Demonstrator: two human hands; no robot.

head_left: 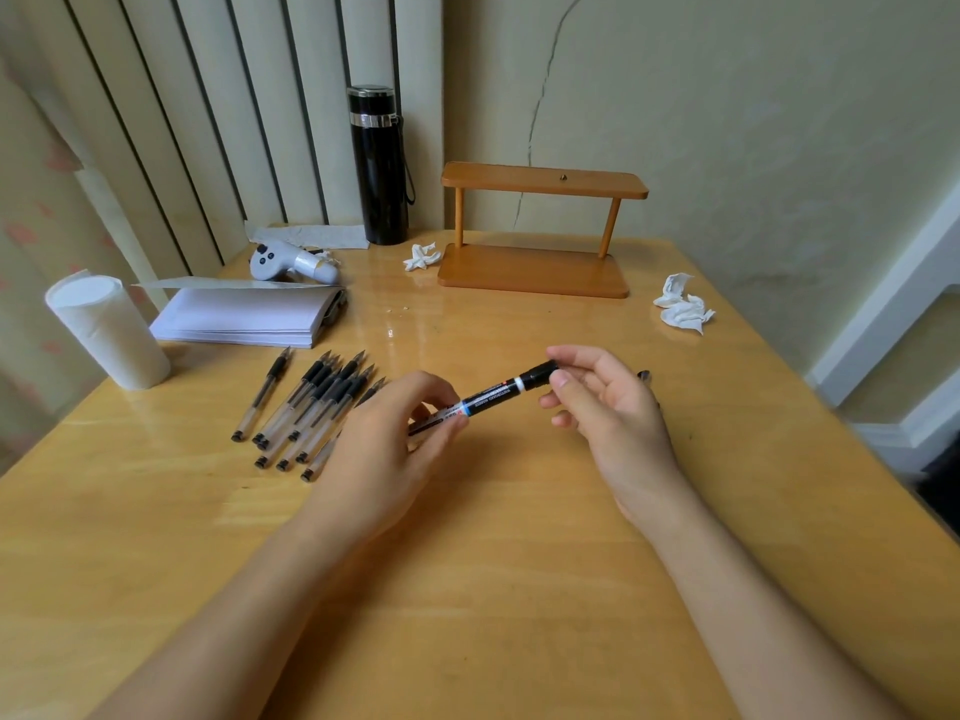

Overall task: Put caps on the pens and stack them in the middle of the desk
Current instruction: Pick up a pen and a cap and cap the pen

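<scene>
A black whiteboard marker [491, 394] is held slanted above the middle of the wooden desk [493, 563]. My left hand [387, 441] grips its lower barrel. The thumb and fingers of my right hand [605, 402] pinch the black cap [537, 377] sitting on the marker's upper end. Several uncapped gel pens [306, 407] with clear barrels and black grips lie in a loose pile left of my left hand, tips pointing away from me. A small dark object [645, 376] peeks out behind my right hand; most of it is hidden.
A white paper roll [106, 332] and a paper stack [244, 317] sit at the left. A game controller [291, 262], a black flask [379, 166] and a wooden two-tier shelf [537, 231] stand at the back. Crumpled tissues [683, 306] lie at the right, another tissue [422, 256] by the flask.
</scene>
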